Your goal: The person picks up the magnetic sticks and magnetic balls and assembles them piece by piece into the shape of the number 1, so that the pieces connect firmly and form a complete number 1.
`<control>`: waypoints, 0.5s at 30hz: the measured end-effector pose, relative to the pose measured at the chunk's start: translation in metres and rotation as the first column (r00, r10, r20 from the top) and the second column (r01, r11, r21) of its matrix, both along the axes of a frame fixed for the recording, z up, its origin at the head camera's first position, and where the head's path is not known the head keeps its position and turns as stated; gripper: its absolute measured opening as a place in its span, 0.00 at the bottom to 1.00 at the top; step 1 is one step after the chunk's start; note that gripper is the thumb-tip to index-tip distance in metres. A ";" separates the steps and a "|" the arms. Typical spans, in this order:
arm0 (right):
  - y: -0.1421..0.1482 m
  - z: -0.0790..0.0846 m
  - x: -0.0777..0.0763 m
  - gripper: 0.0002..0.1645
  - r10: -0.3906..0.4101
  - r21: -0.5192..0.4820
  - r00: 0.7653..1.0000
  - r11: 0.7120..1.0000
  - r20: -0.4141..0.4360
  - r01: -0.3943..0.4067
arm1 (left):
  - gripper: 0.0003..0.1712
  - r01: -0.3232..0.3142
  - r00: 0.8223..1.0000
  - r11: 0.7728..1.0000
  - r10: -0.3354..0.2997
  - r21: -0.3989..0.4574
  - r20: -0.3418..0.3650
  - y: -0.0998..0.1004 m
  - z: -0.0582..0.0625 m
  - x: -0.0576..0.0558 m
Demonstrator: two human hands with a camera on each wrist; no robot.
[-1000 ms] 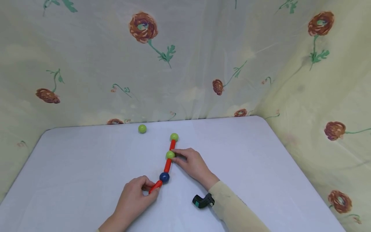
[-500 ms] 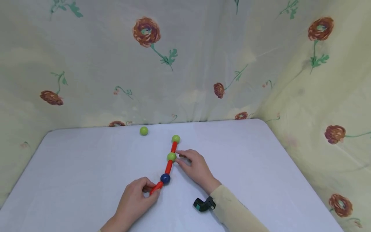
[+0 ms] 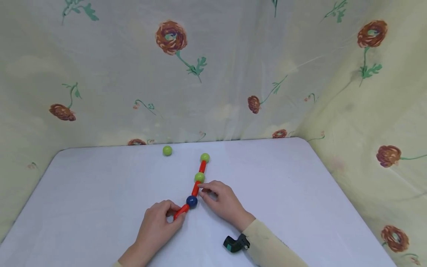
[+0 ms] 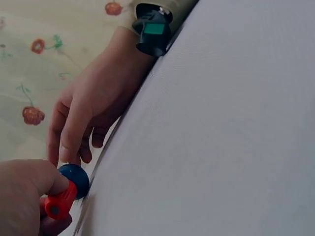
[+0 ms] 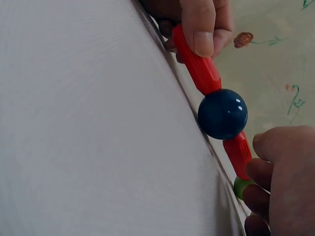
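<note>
A chain of balls and red rods lies on the white table (image 3: 110, 185). My left hand (image 3: 159, 222) pinches the near red rod (image 3: 181, 211) between thumb and fingers. That rod joins a dark blue ball (image 3: 191, 201). Beyond the ball, a second red rod (image 3: 196, 188) runs to a green ball (image 3: 199, 177), then a third red rod (image 3: 202, 166) and an end green ball (image 3: 205, 158). Beside the second rod is my right hand (image 3: 223, 200), thumb and index apart, fingertips right at it. The right wrist view shows its thumb (image 5: 268, 142) off the rod.
One loose green ball (image 3: 167, 150) sits near the table's back edge. A black device (image 3: 236, 243) is worn at the right wrist, by the sleeve. Flower-patterned cloth (image 3: 213, 74) hangs behind the table and along its right side.
My right hand has let go of the middle green ball and come nearer, down to the second red rod. The left hand keeps its pinch. The head view has shifted slightly.
</note>
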State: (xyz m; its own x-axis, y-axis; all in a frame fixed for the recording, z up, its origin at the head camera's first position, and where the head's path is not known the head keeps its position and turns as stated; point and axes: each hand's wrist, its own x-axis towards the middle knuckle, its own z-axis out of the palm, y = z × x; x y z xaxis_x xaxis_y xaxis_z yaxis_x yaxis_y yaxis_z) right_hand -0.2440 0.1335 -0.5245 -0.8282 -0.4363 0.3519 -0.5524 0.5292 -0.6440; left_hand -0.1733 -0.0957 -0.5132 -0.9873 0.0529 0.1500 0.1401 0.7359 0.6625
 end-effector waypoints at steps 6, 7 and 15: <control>-0.003 0.001 0.002 0.20 0.057 0.034 0.997 0.998 0.043 -0.058 | 0.09 0.004 0.999 1.000 -0.004 0.002 -0.043 -0.001 -0.004 -0.004; -0.004 0.001 0.003 0.21 0.067 0.041 0.997 0.997 0.048 -0.069 | 0.09 0.004 0.999 1.000 -0.004 0.004 -0.045 -0.001 -0.004 -0.004; -0.007 0.001 0.004 0.21 0.119 0.115 0.993 0.986 0.012 -0.120 | 0.10 0.018 0.999 0.999 -0.017 0.027 -0.040 -0.003 -0.004 -0.003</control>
